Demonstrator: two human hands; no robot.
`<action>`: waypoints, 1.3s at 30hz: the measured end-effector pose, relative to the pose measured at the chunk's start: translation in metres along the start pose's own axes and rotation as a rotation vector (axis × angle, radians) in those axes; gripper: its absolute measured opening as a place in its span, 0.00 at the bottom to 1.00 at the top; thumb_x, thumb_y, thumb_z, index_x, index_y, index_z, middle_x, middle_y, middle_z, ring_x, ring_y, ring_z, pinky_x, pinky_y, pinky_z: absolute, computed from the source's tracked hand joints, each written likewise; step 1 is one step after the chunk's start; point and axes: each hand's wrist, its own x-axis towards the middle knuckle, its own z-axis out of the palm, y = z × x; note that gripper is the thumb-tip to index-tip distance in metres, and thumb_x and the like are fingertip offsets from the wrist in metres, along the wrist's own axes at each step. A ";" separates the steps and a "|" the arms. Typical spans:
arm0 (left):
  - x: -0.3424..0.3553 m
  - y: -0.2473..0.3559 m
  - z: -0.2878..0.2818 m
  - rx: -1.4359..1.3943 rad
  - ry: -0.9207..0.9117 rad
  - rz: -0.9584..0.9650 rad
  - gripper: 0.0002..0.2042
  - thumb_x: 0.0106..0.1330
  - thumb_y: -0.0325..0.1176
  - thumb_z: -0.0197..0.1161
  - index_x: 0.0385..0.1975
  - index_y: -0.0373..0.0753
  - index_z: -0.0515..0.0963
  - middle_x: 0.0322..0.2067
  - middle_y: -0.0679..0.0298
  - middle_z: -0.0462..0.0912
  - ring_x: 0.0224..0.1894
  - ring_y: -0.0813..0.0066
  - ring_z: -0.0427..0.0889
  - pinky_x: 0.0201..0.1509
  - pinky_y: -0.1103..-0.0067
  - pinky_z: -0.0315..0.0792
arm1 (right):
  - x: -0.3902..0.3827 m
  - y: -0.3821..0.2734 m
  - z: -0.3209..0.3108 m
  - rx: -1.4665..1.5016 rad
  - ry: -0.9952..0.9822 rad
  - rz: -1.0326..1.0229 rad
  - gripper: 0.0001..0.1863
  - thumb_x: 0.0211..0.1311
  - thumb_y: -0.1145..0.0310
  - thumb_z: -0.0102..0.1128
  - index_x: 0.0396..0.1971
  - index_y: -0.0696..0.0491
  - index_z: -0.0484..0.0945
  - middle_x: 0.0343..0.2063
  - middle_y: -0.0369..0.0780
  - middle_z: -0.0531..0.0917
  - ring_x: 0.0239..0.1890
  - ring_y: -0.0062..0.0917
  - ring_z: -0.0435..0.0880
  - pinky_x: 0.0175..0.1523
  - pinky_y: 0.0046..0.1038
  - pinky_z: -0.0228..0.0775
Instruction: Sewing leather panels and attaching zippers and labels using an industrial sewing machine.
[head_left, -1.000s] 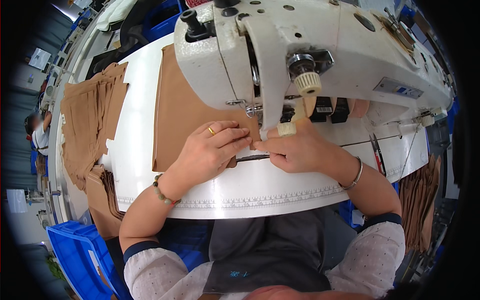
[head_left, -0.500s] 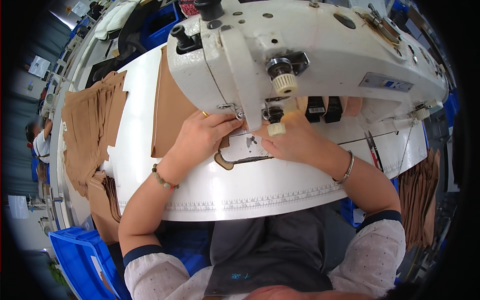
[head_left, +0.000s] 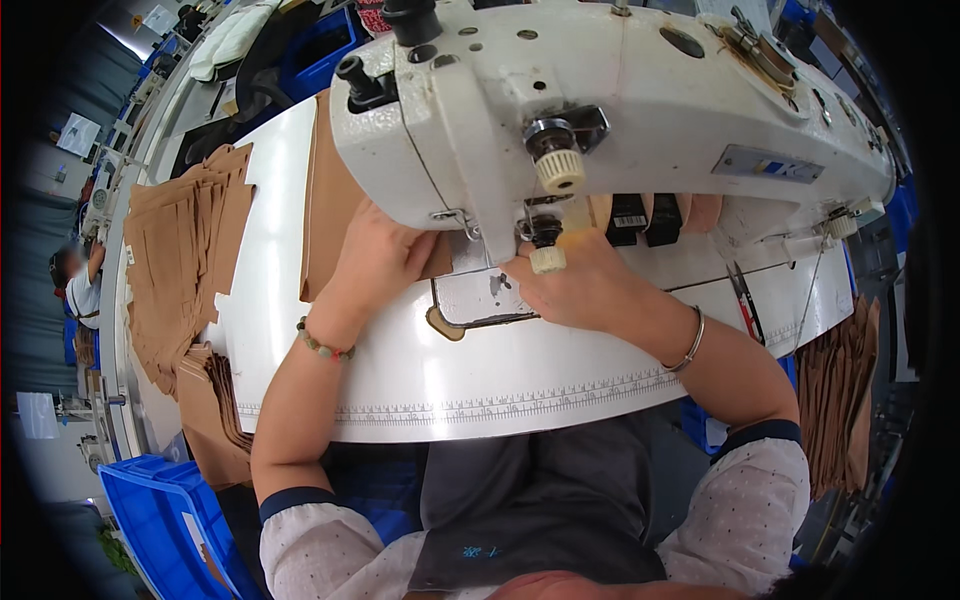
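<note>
- Brown fabric panel [head_left: 328,205], flat, straight-edged: left of frame centre, partly hidden by the white sewing machine [head_left: 640,90].
- Left hand [head_left: 380,255] bent onto it; right hand [head_left: 580,285] curled right of centre; fingers partly hidden, grips cannot be told.
- White desk [head_left: 530,375] beneath.

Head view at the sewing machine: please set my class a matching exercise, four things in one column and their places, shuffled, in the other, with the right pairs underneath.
Things
1. Brown fabric panel
2. Metal bangle
3. Printed ruler scale
4. Beaded bracelet

Places
A. Along the near edge of the white tabletop
B. Around the left wrist
C. Under the left hand
D. Around the right wrist

Pairs: 1-C, 2-D, 3-A, 4-B
</note>
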 end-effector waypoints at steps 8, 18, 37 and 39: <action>-0.020 0.019 -0.025 0.189 -0.197 -0.167 0.12 0.65 0.35 0.67 0.47 0.42 0.84 0.43 0.62 0.85 0.50 0.59 0.82 0.48 0.70 0.78 | -0.006 -0.015 -0.007 0.129 -0.116 -0.083 0.07 0.53 0.69 0.64 0.31 0.55 0.81 0.30 0.41 0.82 0.32 0.31 0.85 0.35 0.37 0.77; -0.012 0.065 -0.038 0.194 -0.149 -0.149 0.12 0.60 0.37 0.71 0.41 0.42 0.81 0.37 0.62 0.81 0.41 0.68 0.83 0.37 0.76 0.78 | -0.007 -0.036 -0.003 0.321 -0.193 -0.344 0.24 0.58 0.58 0.68 0.48 0.61 0.80 0.52 0.45 0.81 0.55 0.35 0.80 0.60 0.35 0.72; 0.007 0.046 0.008 -0.479 -0.121 -0.450 0.04 0.60 0.28 0.74 0.31 0.34 0.88 0.22 0.66 0.85 0.25 0.83 0.78 0.31 0.82 0.73 | -0.010 -0.028 0.009 -0.035 0.235 -0.509 0.09 0.38 0.70 0.61 0.23 0.58 0.77 0.25 0.37 0.79 0.27 0.23 0.76 0.27 0.22 0.67; 0.008 0.044 0.005 -0.537 -0.124 -0.486 0.05 0.59 0.28 0.74 0.31 0.35 0.88 0.22 0.64 0.86 0.25 0.82 0.79 0.32 0.81 0.74 | -0.010 -0.027 0.010 -0.027 0.228 -0.506 0.09 0.39 0.70 0.61 0.23 0.58 0.77 0.25 0.37 0.80 0.27 0.23 0.76 0.26 0.22 0.66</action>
